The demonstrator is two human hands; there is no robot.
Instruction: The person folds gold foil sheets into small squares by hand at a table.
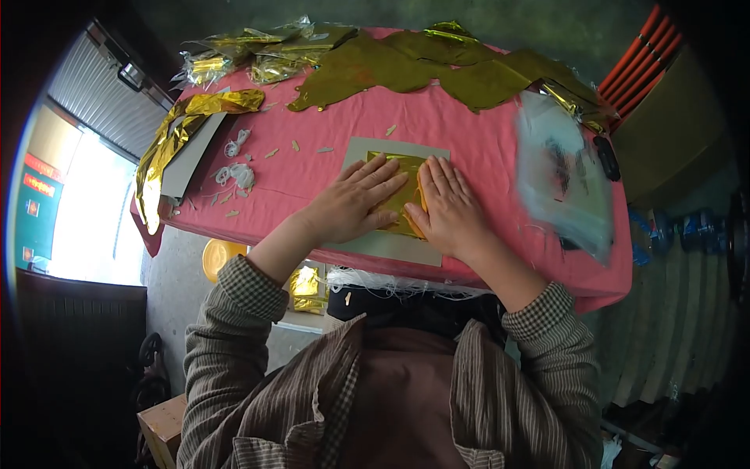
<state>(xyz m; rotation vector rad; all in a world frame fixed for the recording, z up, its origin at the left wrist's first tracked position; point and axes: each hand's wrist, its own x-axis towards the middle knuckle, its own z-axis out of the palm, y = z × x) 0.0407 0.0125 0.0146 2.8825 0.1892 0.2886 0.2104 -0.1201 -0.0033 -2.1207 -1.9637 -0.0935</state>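
Note:
A gold foil piece (402,224) lies on a grey cardboard sheet (359,148) near the front edge of the pink-covered table. My left hand (349,202) rests flat on the foil's left side, fingers stretched out. On its right side lies my right hand (449,205), also flat, with the fingers close together and the thumb toward the middle. An orange-yellow edge shows along the right hand's inner side; I cannot make out what it belongs to. Both palms hide much of the foil.
Large gold foil sheets (375,70) cover the table's far edge, beside clear-wrapped foil packets (277,59). Clear plastic bags (558,172) lie at right. White string bundles (237,175) and small scraps are at left, near a gold strip (191,117). A yellow bowl (219,256) stands below.

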